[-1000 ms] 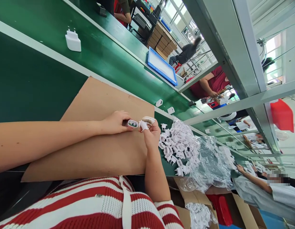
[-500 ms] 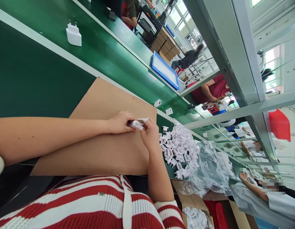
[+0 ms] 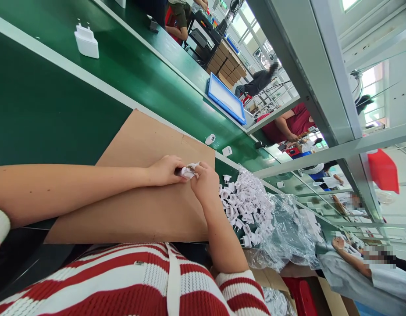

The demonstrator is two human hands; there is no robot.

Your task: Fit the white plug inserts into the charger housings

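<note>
My left hand is closed around a small white charger body above a brown cardboard sheet. My right hand, with white finger cots on its fingertips, pinches the same piece from the right, so both hands meet on it. Just right of my right hand lies a heap of white plug parts on clear plastic wrap.
A finished white charger lies on the green conveyor belt, with two small white parts farther along. A blue tray sits beyond. Other people work at the right and far end. Cardboard boxes stand below the table edge.
My right hand moved left onto the charger body held by my left hand and now covers its open end. The finished charger on the belt drifted left.
</note>
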